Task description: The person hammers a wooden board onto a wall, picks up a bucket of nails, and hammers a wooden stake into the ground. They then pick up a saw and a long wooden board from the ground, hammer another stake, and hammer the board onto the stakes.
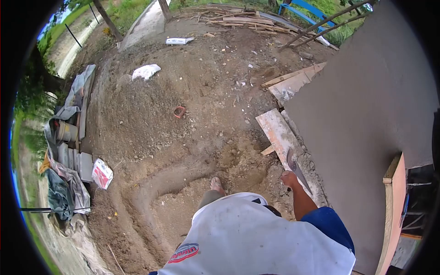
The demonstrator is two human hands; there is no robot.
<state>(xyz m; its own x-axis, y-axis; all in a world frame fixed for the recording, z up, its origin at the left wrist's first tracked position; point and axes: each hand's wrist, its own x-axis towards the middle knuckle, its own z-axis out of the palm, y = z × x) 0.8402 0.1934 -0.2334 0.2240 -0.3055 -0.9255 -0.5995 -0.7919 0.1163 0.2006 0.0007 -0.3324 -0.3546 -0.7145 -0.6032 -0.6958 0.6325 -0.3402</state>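
Observation:
My right hand (pixel 288 178) is closed beside the edge of the wall on the right. It grips a trowel (pixel 299 173), whose long dark blade is tilted against the orange-stained board (pixel 276 131); the fingers hide the handle. Next to the board runs a rough concrete edge (pixel 313 170). Beyond that spreads a smooth grey wet-looking cement surface (pixel 353 114). My left hand is out of view, hidden beyond my white shirt (pixel 256 233).
Bare dirt with a shallow trench (pixel 151 183) lies to my left. A printed bag (pixel 102 173), a bucket (pixel 67 131) and grey blocks (pixel 85 166) stand at far left. Planks (pixel 247 21) are piled at the back. A wooden board (pixel 393 215) stands upright at right.

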